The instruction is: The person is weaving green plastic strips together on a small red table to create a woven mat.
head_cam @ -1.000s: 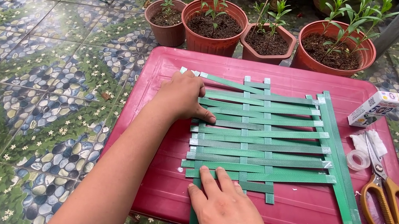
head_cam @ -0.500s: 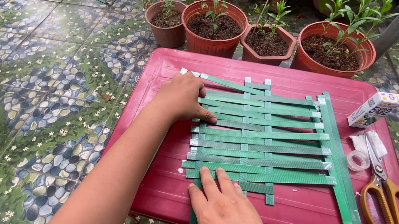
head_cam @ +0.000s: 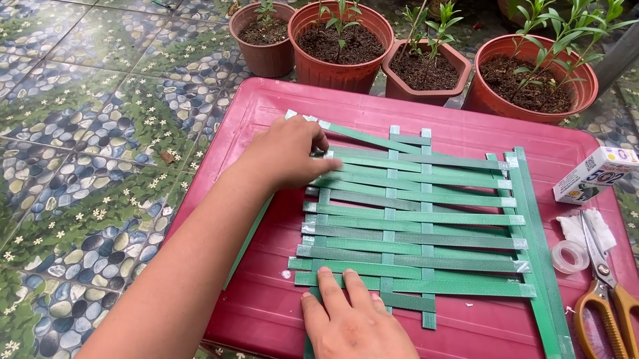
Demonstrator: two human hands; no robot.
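Left hand (head_cam: 290,152) lies flat, fingers spread, pressing the far-left edge of the woven green strip mat (head_cam: 415,220), which sits mid-surface on the red surface (head_cam: 233,294). A loose green strip (head_cam: 248,241) lies just left of the mat. Right hand (head_cam: 366,345) rests open, fingers extended onto the mat's near edge, beside a vertical strip (head_cam: 308,349) that runs off the near rim; it grips nothing that can be seen. In my judgement, good practice here is steady downward pressure at both edges so the weave stays square while strips are snugged together. Further right: a bundle of spare strips (head_cam: 542,257) touching the mat, a tape roll (head_cam: 569,257), yellow-handled scissors (head_cam: 621,325), a small box (head_cam: 596,174). Potted plants (head_cam: 339,42) stand at the far side.
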